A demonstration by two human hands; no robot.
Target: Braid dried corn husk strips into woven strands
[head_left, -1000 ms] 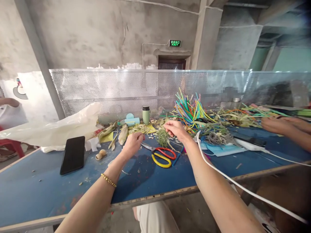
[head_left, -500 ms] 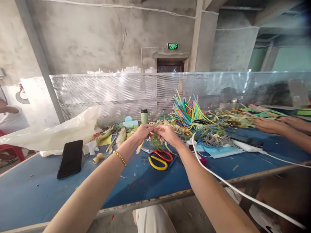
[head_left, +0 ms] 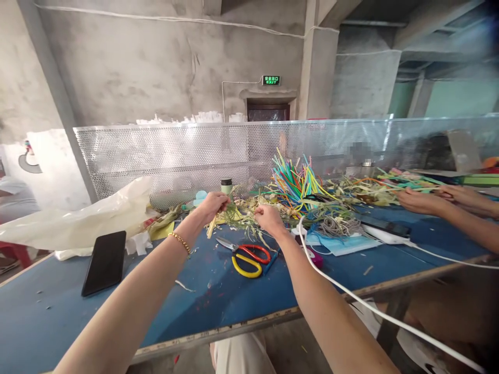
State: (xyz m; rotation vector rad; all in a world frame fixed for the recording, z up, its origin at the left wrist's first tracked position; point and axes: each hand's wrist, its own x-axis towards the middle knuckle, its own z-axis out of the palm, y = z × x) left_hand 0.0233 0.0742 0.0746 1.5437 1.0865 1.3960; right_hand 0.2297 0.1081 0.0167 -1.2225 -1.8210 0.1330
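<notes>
My left hand (head_left: 212, 205) is raised above the blue table (head_left: 218, 293), closed round a pale straw-like strip (head_left: 211, 227) that hangs down from the fist. My right hand (head_left: 268, 218) is closed on thin green and straw-coloured strands (head_left: 244, 217) stretched between the two hands. Just below the hands lie red and yellow scissors (head_left: 247, 257). A gold bracelet circles my left wrist.
A black phone (head_left: 104, 262) lies at left beside a pale plastic bag (head_left: 86, 213). Coloured strips (head_left: 298, 182) pile up by the perforated metal screen (head_left: 175, 150). Another person's hands (head_left: 432, 200) work at right. A white cable (head_left: 351, 296) crosses my right arm.
My hands, which met over the scissors half a second ago, have drawn apart, the left lifting up and left, with strands stretched between them. The camera has tilted slightly.
</notes>
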